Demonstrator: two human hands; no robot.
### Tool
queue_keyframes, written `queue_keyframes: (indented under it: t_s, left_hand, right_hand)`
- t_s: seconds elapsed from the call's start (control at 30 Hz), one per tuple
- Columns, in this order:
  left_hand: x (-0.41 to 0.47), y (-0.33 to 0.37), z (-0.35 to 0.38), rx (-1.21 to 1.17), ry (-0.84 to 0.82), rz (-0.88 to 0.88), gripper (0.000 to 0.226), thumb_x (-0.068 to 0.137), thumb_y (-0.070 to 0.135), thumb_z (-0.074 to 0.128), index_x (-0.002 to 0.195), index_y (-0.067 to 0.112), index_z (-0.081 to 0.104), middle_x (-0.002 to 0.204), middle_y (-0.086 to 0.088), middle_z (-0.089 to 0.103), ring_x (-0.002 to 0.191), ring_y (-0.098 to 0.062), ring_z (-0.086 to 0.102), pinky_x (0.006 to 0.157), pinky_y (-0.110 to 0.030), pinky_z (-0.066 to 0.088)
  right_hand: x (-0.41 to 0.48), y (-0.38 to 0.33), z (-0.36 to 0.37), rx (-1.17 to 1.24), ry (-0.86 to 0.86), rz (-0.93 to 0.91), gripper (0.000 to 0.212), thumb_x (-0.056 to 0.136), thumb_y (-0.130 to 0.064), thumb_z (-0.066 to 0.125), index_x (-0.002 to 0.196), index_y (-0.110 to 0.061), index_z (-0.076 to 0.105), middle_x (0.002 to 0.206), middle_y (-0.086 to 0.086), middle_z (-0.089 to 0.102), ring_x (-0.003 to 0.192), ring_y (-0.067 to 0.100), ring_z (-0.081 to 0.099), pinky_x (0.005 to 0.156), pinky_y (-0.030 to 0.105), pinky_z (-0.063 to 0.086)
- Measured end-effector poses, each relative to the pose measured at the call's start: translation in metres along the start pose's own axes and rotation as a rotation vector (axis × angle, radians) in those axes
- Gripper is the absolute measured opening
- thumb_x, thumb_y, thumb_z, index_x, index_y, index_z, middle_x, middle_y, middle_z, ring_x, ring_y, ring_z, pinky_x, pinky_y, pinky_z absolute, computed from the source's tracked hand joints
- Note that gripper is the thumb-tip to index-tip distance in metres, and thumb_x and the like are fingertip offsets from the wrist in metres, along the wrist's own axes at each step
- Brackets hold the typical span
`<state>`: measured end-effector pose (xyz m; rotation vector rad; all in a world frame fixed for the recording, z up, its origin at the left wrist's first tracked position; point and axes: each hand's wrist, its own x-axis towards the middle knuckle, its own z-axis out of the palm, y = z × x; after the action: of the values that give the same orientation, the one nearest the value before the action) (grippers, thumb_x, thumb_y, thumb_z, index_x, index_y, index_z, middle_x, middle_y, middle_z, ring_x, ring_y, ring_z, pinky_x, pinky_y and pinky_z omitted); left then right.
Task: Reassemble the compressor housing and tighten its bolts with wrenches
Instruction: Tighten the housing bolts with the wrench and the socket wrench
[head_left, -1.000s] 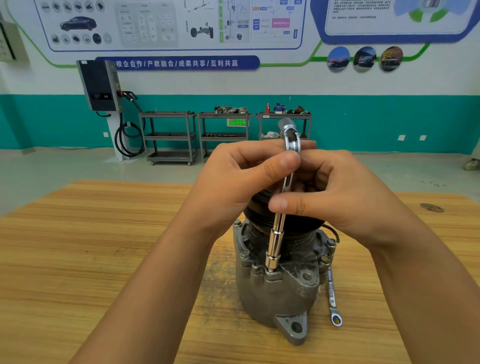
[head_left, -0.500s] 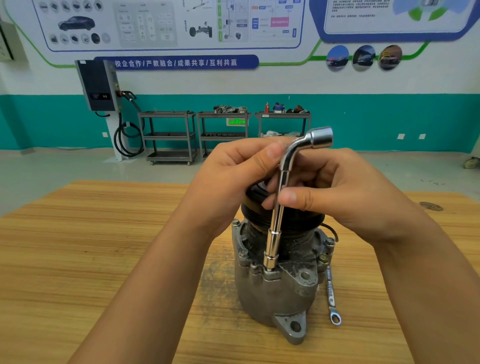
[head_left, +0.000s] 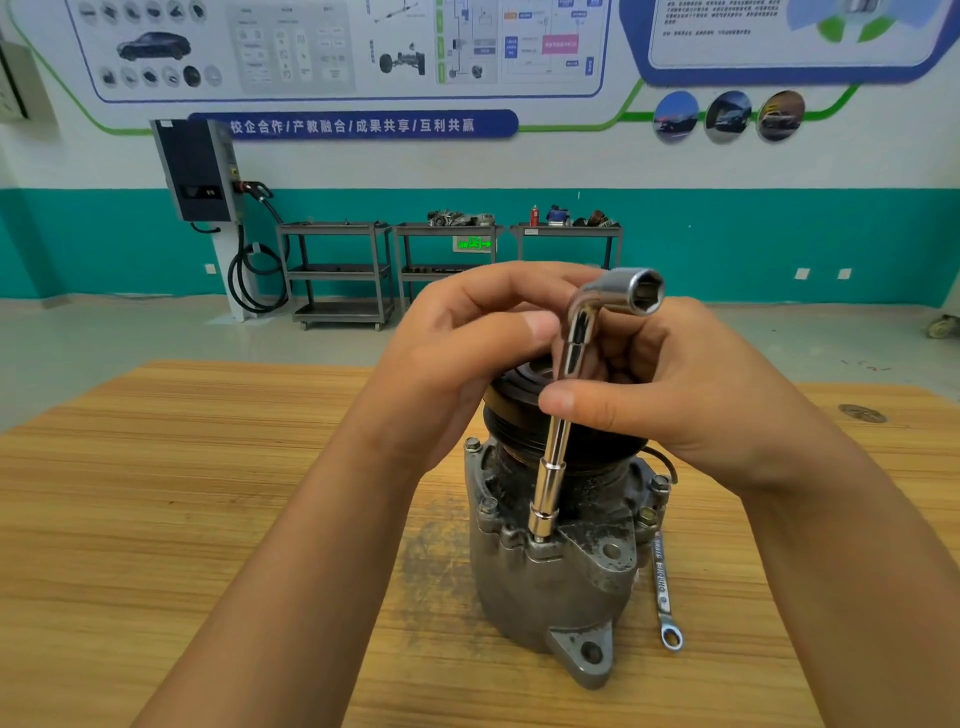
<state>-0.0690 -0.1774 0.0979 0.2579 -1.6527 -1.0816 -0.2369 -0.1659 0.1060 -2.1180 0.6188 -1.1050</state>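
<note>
One compressor housing (head_left: 550, 587) stands upright near the middle of the wooden table (head_left: 208, 493), its black pulley (head_left: 511, 415) on top and a mounting ear pointing toward the near edge. There are two wrenches. The first, an L-shaped socket wrench (head_left: 553, 467), stands almost vertical with its lower socket seated on a bolt at the front of the housing's flange. Its short upper arm is bent toward the right, with the open hex end facing the wearer. The second, a flat ring spanner (head_left: 662, 587), lies on the table just beside the housing on the right, ring end nearest the person.

Both hands are on the socket wrench. The left hand (head_left: 467, 358) pinches the shaft just under the bend, thumb in front and fingers curled behind. The right hand (head_left: 675, 395) grips lower down, thumb laid across the shaft and fingers wrapped behind it, over the pulley.

Four other bolt heads (head_left: 472, 445) show around the flange, two on the left and two on the right.

Against the far wall stand three metal carts (head_left: 337, 270) side by side, and one dark charger unit (head_left: 200, 171) hangs to their left with its cable looped below.
</note>
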Motion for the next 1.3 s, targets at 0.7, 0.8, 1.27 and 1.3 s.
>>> queue_keyframes:
  t_s: [0.7, 0.8, 1.27, 1.3]
  left_hand:
    - [0.0001, 0.0018, 0.0037, 0.101, -0.062, -0.014, 0.023, 0.088, 0.011, 0.054, 0.087, 0.023, 0.073, 0.101, 0.009, 0.067, 0.093, -0.010, 0.062, 0.080, -0.020, 0.047]
    - [0.0002, 0.0003, 0.0025, 0.090, -0.044, 0.003, 0.020, 0.084, 0.016, 0.055, 0.089, 0.020, 0.074, 0.102, 0.009, 0.069, 0.098, -0.009, 0.063, 0.081, -0.021, 0.049]
    - [0.0008, -0.0028, 0.0063, 0.099, 0.051, 0.003, 0.014, 0.068, 0.020, 0.070, 0.078, 0.010, 0.067, 0.092, 0.003, 0.068, 0.084, -0.014, 0.065, 0.072, -0.026, 0.053]
    - [0.0010, -0.0035, 0.0063, 0.101, 0.060, 0.006, 0.016, 0.069, 0.020, 0.068, 0.078, 0.008, 0.065, 0.091, 0.003, 0.068, 0.084, -0.015, 0.064, 0.073, -0.026, 0.053]
  right_hand:
    - [-0.0032, 0.0001, -0.0051, 0.150, -0.080, 0.025, 0.021, 0.077, -0.014, 0.065, 0.097, -0.016, 0.069, 0.087, 0.003, 0.075, 0.087, 0.016, 0.071, 0.078, 0.019, 0.052]
    - [-0.0020, 0.0016, -0.0027, 0.157, -0.037, 0.008, 0.017, 0.071, -0.014, 0.070, 0.085, -0.022, 0.072, 0.080, -0.001, 0.074, 0.080, 0.014, 0.072, 0.074, 0.018, 0.052]
    - [0.0013, 0.0027, 0.0029, 0.008, 0.031, -0.002, 0.021, 0.062, -0.020, 0.077, 0.081, -0.021, 0.068, 0.069, -0.006, 0.063, 0.066, 0.005, 0.058, 0.063, 0.017, 0.049]
    - [0.0015, 0.0029, 0.0036, 0.004, 0.034, -0.004, 0.020, 0.062, -0.021, 0.077, 0.080, -0.023, 0.068, 0.068, -0.008, 0.062, 0.064, 0.003, 0.057, 0.062, 0.016, 0.048]
